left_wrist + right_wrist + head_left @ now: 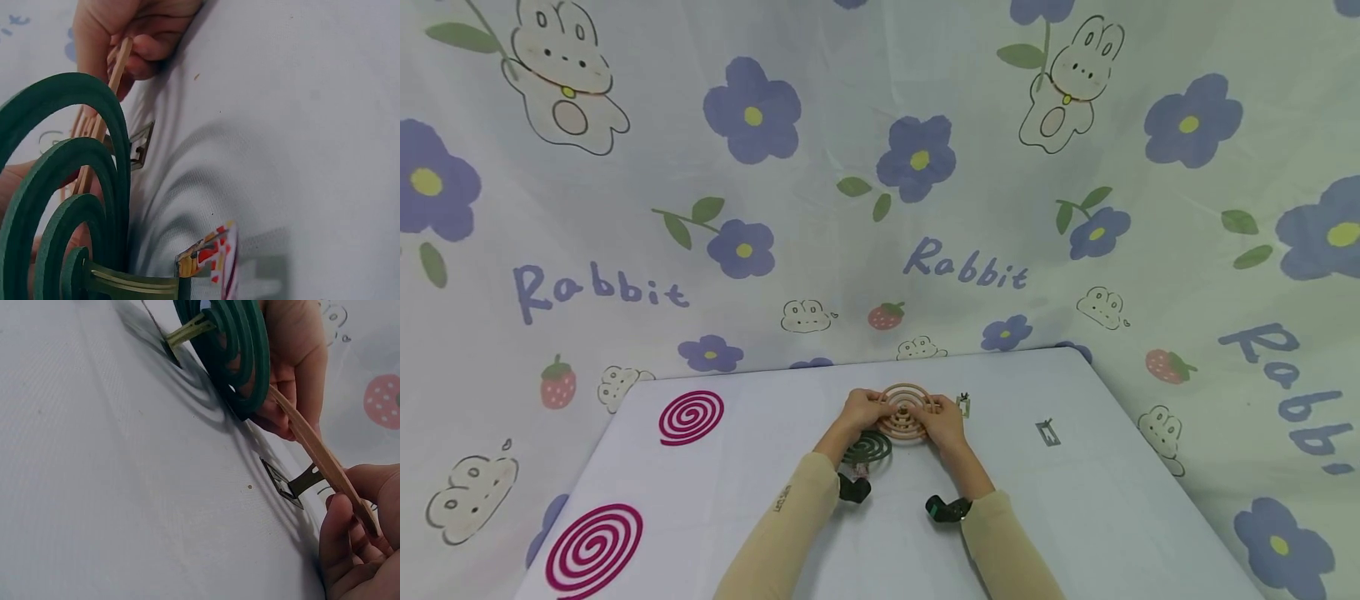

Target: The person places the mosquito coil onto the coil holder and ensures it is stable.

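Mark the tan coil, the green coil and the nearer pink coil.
Tan coil [321,455]: right wrist view, on its edge.
Green coil [78,150]: left wrist view, on a turn inside the outermost.
Nearer pink coil [597,547]: head view, on its centre.

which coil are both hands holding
The tan coil, gripped by the left hand and right hand. Neither grips the green coil, nor the far magenta coil or near magenta coil lying off to the left.

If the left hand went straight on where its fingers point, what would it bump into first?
First comes the tan coil that the left hand grips; then probably the right hand on its other side, though depth is unclear.
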Demonstrator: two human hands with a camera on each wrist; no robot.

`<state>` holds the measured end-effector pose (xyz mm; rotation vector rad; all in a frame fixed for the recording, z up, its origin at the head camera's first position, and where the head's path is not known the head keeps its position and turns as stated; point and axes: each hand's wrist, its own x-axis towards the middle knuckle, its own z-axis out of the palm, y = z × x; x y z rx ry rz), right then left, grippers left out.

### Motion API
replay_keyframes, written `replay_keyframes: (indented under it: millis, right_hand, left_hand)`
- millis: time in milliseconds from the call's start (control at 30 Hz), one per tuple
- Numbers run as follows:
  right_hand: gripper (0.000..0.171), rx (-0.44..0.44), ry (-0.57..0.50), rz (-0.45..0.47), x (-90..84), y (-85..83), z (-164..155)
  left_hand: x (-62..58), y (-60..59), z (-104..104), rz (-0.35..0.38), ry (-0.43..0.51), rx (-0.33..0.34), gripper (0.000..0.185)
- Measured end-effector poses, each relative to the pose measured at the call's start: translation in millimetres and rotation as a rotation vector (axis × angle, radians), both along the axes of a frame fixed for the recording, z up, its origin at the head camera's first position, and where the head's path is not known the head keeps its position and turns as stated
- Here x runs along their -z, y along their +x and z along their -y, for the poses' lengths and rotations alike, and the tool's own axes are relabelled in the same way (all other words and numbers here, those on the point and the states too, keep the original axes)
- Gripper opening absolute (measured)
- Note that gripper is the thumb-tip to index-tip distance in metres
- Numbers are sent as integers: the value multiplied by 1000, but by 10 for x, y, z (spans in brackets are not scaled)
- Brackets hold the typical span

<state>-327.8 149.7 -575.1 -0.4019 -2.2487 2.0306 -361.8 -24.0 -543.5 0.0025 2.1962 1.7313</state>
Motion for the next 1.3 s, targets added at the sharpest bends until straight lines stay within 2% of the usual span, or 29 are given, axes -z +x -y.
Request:
replay_keyframes:
  millis: [467,700,1000,1133,1300]
  right_hand:
    - [48,10,40,4,0,18,14]
    - [53,34,104,-46,-3,56,36]
    - [58,86,244,-84,-1,99,17]
    - [52,80,245,-101,-22,123,-14]
    - [50,79,261,-108,-39,164,-64]
  left_hand:
    - [-59,73,0,-29,-32,2,37]
    - [-66,85,14,-28,-41,-3,42]
    - [-62,117,90,-170,-208,-18,50]
    - [-91,160,120,-220,-219,-7,48]
    - [-84,223,164,-336,-220,-7,43]
